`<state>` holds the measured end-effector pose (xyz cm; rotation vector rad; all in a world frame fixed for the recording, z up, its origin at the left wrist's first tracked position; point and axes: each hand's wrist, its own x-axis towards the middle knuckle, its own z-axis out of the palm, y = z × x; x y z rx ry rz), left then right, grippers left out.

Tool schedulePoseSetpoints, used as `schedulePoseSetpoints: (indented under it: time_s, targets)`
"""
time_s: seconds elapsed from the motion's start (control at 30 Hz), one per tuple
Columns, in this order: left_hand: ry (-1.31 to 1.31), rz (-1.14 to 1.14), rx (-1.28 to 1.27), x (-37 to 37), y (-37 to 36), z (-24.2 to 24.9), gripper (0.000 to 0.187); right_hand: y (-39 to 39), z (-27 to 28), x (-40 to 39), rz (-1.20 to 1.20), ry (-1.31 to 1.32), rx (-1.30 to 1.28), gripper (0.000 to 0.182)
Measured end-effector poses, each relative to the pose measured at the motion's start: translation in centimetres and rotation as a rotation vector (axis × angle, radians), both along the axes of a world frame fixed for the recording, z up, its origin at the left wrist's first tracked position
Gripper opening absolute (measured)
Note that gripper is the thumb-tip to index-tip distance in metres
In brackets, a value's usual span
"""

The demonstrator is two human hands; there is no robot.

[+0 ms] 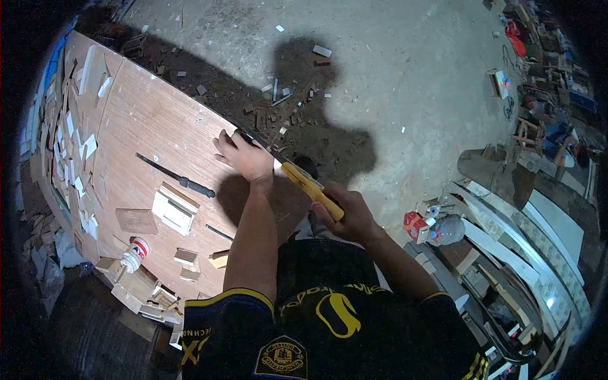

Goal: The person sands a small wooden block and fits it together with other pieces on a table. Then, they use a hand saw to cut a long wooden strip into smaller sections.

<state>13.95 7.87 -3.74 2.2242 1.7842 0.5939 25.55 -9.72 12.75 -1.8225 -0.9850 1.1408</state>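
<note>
My right hand (347, 214) is closed around the yellow handle (310, 187) of a hand saw, in front of my body. The saw's dark blade (269, 147) runs up and left from the handle along the edge of the wooden tabletop (139, 114). My left hand (244, 158) lies at that edge beside the blade, its fingers spread. A small white piece (277, 164) shows next to my left wrist; what lies beneath the palm is hidden. A dark long-bladed tool (183, 182) rests on the tabletop to the left.
On the tabletop are a white moulded block (175, 211), a brown board (136, 221), a red-and-white bottle (135, 254) and many offcuts. Scraps (285, 107) litter the concrete floor beyond the edge. To the right stand a plastic jug (448, 229), a red box (415, 227) and stacked panels (525, 244).
</note>
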Motion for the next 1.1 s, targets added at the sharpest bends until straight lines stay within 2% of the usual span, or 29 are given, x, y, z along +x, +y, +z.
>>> schedulePoseSetpoints:
  time_s: [0.1, 0.17, 0.27, 0.33, 0.37, 0.43, 0.47, 0.53, 0.57, 0.63, 0.77, 0.83, 0.93, 0.97, 1.03, 1.1]
  targets:
    - [-0.037, 0.023, 0.071, 0.3, 0.3, -0.6, 0.03, 1.0, 0.7, 0.2, -0.008, -0.06, 0.047, 0.026]
    - [-0.052, 0.047, 0.103, 0.3, 0.3, -1.0, 0.027, 1.6, 1.5, 0.1, -0.01, -0.07, -0.049, 0.027]
    - [-0.177, 0.103, 0.129, 0.6, 0.3, -1.2, 0.026, 2.4, 2.4, -0.3, -0.005, -0.055, -0.048, 0.028]
    - [-0.313, 0.253, 0.021, 1.0, 0.8, -1.3, 0.029, 2.5, 2.5, -0.8, 0.001, -0.051, -0.052, 0.027]
    - [-0.318, 0.248, 0.023, 1.1, 0.9, -2.1, 0.029, 2.6, 2.7, -1.1, 0.002, -0.049, -0.059, 0.027]
    - [-0.591, 0.307, 0.108, 1.3, 0.9, -3.9, 0.033, 3.0, 3.1, -1.7, 0.0, -0.052, -0.094, 0.027]
    - [-0.594, 0.31, 0.107, 1.1, 0.8, -3.2, 0.033, 3.1, 3.3, -1.8, 0.005, -0.051, -0.132, 0.026]
    - [-0.05, -0.009, 0.191, -0.1, 0.3, -0.3, 0.031, 3.2, 3.4, -1.7, 0.004, -0.05, -0.117, 0.026]
    - [-0.044, -0.003, 0.187, -0.4, 0.4, 0.4, 0.031, 3.3, 3.4, -1.7, -0.003, -0.046, -0.101, 0.026]
    - [0.136, -0.084, 0.043, -0.8, 0.7, 1.5, 0.033, 3.4, 3.6, -1.3, 0.017, -0.05, -0.134, 0.026]
    - [0.16, -0.158, 0.112, -1.7, 0.8, -1.0, 0.032, 3.0, 3.5, -1.3, 0.019, -0.037, -0.17, 0.026]
    - [0.008, 0.024, 0.161, -1.1, 0.2, -3.3, 0.028, 2.4, 2.7, -1.5, 0.025, -0.048, -0.16, 0.025]
    - [0.073, 0.031, 0.129, -1.9, 0.0, -4.3, 0.026, 2.0, 3.3, -1.1, 0.042, -0.068, -0.146, 0.024]
    - [0.074, 0.034, 0.131, -1.7, 0.5, -3.1, 0.026, 2.0, 3.5, -0.7, 0.049, -0.083, -0.133, 0.023]
    - [0.142, -0.122, 0.128, -1.8, 0.8, -0.8, 0.025, 1.3, 4.1, -0.3, 0.025, -0.057, -0.147, 0.023]
    - [0.125, -0.1, 0.169, -1.3, 0.4, -0.8, 0.032, 0.3, 4.6, -0.2, 0.003, -0.033, -0.158, 0.022]
